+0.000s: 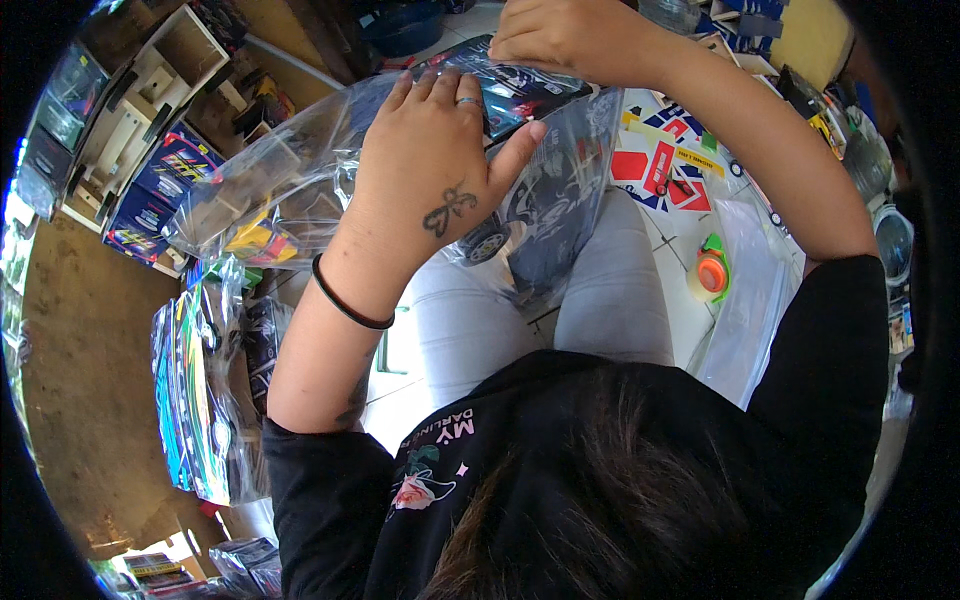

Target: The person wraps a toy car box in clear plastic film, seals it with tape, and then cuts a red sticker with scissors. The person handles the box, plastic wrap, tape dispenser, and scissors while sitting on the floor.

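My left hand [435, 165] grips the edge of a dark printed toy-car box [520, 90], which sits inside a clear plastic bag [300, 170] held over my lap. A ring is on one finger and a black band circles that wrist. My right hand [560, 38] closes on the far top edge of the same box. Through the bag I see a toy car wheel [487, 243] and dark car print.
Stacked toy boxes [165, 175] and a wooden shelf [130, 110] stand at the left. More bagged toy packs [195, 390] lean by my left knee. An orange and green round toy [712, 272] and a red, white and blue sheet [665, 170] lie on the tiled floor at right.
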The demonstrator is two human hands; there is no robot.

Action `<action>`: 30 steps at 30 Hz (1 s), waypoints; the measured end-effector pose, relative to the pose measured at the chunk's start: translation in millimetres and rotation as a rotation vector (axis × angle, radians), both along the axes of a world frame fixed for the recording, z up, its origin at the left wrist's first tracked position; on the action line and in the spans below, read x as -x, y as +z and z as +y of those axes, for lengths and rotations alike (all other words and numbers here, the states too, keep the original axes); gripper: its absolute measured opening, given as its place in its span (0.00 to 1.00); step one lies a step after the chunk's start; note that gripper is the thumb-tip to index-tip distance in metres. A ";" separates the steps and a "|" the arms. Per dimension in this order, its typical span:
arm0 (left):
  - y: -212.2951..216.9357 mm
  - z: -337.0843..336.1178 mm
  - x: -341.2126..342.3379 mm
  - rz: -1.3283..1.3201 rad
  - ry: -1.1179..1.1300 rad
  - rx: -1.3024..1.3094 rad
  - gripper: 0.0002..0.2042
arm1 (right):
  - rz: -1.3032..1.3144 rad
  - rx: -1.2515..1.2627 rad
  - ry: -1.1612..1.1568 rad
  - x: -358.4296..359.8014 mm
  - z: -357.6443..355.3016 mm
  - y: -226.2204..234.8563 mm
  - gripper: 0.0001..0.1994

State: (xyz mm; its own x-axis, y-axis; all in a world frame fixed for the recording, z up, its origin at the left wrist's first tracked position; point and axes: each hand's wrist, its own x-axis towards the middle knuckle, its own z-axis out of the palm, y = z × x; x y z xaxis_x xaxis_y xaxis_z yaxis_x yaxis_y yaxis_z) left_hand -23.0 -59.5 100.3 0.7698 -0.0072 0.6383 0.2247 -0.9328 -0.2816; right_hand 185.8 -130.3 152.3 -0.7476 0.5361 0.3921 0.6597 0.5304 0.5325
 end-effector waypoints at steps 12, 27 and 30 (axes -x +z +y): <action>23.5 -32.7 16.8 0.016 0.035 0.156 0.24 | 0.024 0.281 -0.369 14.6 -19.5 -4.8 0.17; -5.5 -9.2 1.3 -0.079 -0.061 0.030 0.14 | 0.119 0.281 -0.344 25.1 -22.8 -6.6 0.08; -4.6 -10.0 3.5 -0.085 -0.052 -0.033 0.14 | 0.127 0.205 -0.297 27.0 -27.6 -10.0 0.10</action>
